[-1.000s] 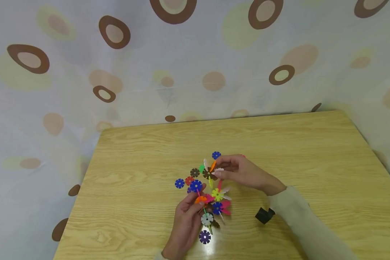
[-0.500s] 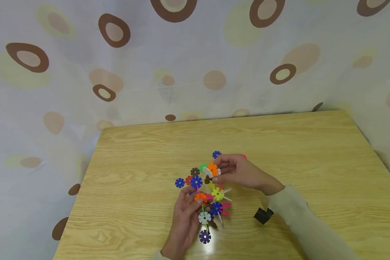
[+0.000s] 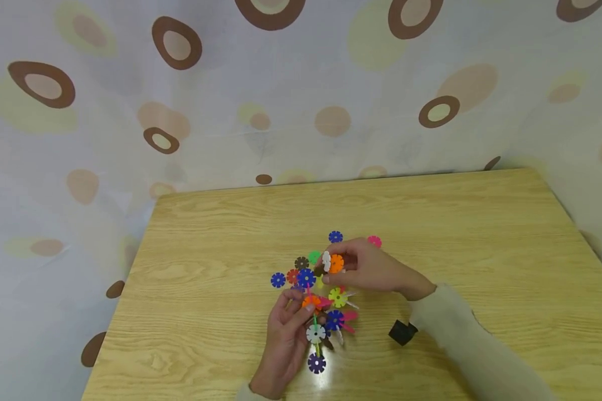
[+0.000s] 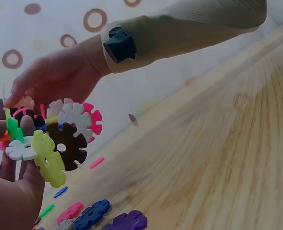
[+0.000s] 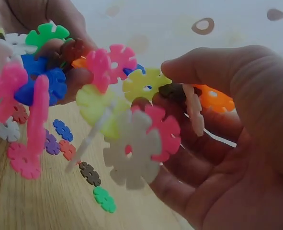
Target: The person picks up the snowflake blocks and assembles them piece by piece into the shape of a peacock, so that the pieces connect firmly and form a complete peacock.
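My left hand (image 3: 286, 340) holds a built-up cluster of interlocked plastic snowflake discs, its thumb on an orange disc (image 3: 311, 302). Pale and purple discs (image 3: 316, 363) stick out toward me; blue discs (image 3: 335, 320) and yellow discs (image 3: 338, 297) branch to the right. Thumb and fingers of my right hand (image 3: 373, 267) pinch a brown disc (image 5: 174, 92), with an orange disc (image 3: 336, 263) and a whitish disc (image 3: 326, 260) fitted on it. In the right wrist view a yellow disc (image 5: 143, 85) meets the brown one; whether they are slotted together I cannot tell.
Loose discs lie on the wooden table (image 3: 205, 312) beyond my hands: blue (image 3: 278, 280), red (image 3: 292, 276), dark brown (image 3: 301, 263), green (image 3: 314, 257), another blue (image 3: 335, 237) and pink (image 3: 374, 241). A black wrist camera (image 3: 403, 332) sits at my right sleeve. Behind the table hangs a patterned cloth.
My right hand has turned its pieces: the orange disc, edge-on before, now faces up, and the whitish disc stands edge-on beside it. My left hand has barely moved.
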`<state>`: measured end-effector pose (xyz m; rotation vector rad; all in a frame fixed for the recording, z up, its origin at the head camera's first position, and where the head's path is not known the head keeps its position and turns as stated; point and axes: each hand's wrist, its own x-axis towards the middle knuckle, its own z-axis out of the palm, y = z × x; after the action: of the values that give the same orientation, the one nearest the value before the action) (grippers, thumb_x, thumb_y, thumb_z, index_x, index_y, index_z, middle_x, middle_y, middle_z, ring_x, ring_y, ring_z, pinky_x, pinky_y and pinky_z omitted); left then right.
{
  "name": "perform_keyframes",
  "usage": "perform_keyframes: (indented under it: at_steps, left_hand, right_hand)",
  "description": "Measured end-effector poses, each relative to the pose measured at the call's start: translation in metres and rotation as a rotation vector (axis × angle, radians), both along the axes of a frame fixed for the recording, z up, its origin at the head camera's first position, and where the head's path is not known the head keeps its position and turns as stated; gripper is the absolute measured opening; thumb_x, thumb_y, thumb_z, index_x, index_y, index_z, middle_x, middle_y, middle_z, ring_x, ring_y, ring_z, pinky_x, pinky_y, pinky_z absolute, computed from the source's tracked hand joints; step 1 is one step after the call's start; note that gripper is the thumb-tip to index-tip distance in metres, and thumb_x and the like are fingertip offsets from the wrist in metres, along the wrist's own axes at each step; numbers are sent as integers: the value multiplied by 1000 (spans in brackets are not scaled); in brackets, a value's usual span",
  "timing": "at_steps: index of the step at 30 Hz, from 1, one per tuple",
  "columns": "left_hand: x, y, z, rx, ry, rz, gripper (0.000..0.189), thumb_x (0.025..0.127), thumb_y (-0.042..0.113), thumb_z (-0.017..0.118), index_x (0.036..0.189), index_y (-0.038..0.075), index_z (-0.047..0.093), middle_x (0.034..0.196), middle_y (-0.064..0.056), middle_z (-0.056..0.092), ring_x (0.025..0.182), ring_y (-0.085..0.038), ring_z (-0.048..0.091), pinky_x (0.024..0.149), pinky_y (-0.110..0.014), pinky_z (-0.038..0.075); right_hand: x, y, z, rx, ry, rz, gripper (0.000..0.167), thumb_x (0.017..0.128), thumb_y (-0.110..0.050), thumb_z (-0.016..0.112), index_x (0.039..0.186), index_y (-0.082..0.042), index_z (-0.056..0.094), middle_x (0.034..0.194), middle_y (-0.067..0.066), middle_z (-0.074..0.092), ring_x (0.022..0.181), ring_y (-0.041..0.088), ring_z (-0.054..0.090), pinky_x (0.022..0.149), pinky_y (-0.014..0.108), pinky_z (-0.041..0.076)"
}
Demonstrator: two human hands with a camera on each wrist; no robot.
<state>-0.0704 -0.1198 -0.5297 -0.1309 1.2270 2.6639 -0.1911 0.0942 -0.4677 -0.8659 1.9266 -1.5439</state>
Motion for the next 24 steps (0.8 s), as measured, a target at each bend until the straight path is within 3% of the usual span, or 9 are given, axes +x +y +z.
perform_keyframes:
  at_steps: [1, 6, 17, 24]
  left_hand:
    - [0, 0, 0, 4, 4, 6, 26, 103, -7, 59, 112, 17, 56, 110, 8, 69, 96, -7, 74, 86, -22, 65]
    - [0, 0, 1, 18, 29, 25, 27, 103, -8, 57, 107, 18, 63, 102, 9, 72, 92, -5, 74, 87, -21, 65]
    - [3, 0, 2, -16, 44, 25, 29, 103, -7, 56, 106, 21, 66, 106, 10, 66, 97, -3, 68, 90, -20, 64]
    - [2, -3, 0, 13, 107, 7, 34, 102, -10, 53, 102, 21, 66, 111, 11, 62, 99, -3, 68, 92, -20, 64]
  right_hand:
    - [0, -1, 1, -3, 17, 9, 16, 100, -8, 78, 115, -4, 74, 111, 10, 78, 89, 10, 75, 86, 30, 68]
    - [2, -5, 4, -7, 44, 33, 10, 98, -7, 78, 106, -6, 71, 96, 2, 69, 82, 10, 66, 86, 29, 65]
    - [3, -5, -1, -31, -32, 48, 13, 100, -8, 78, 111, -3, 74, 102, 4, 73, 80, 8, 66, 80, 25, 65]
    - [7, -7, -6, -82, -70, 14, 17, 97, -7, 81, 112, -2, 74, 102, 4, 76, 85, 9, 71, 81, 26, 67]
